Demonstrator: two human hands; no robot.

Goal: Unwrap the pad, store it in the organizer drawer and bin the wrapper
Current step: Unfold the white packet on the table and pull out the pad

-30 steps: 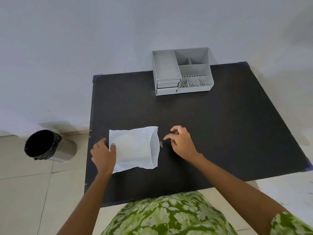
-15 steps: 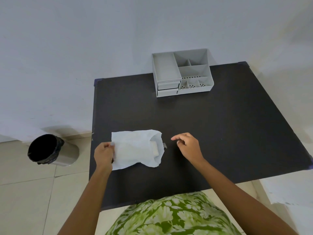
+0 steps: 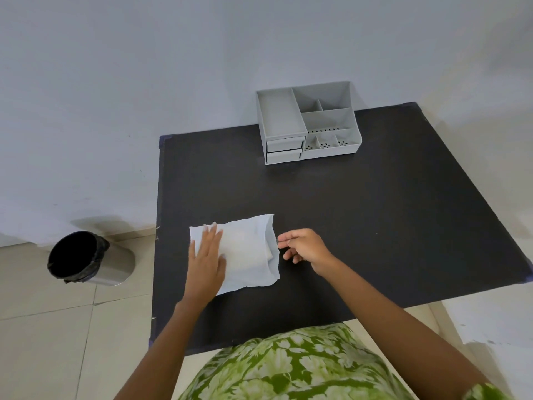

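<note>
A pale blue-white wrapper (image 3: 248, 264) lies flat on the black table (image 3: 375, 226), its open mouth facing right. The white pad (image 3: 269, 254) shows just inside that mouth. My left hand (image 3: 206, 261) presses flat on the wrapper's left part, fingers spread. At the mouth, my right hand (image 3: 305, 249) has thumb and forefinger pinched on a small thin strip at the wrapper's edge. The grey organizer (image 3: 308, 122) stands at the table's far edge; both its drawers (image 3: 284, 150) at lower left look closed.
A round bin with a black liner (image 3: 83, 259) stands on the tiled floor left of the table. A white wall runs behind the table. My green patterned clothing fills the bottom of the view.
My left hand let go of the wrapper's left edge and now lies flat on top of it. My right hand moved left to the wrapper's mouth. The wrapper has flattened.
</note>
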